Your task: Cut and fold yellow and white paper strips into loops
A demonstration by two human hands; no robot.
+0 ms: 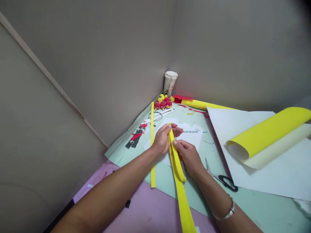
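A long yellow corrugated paper strip is folded over near its top, and its long tail runs down toward me. My left hand pinches the strip at the fold, thumb on top. Lower down, my right hand grips the folded part between thumb and fingers. Beside my left forearm a second, narrower yellow strip lies flat. White paper pieces lie beneath my hands, with a blue-and-white pencil-like stick on them. Black-handled scissors rest to the right of my right wrist.
A white lidded cup stands in the wall corner behind several red and yellow ball-shaped figures. Black and red scraps lie at left, near a metal ring. Rolled yellow paper lies on a large white sheet at right.
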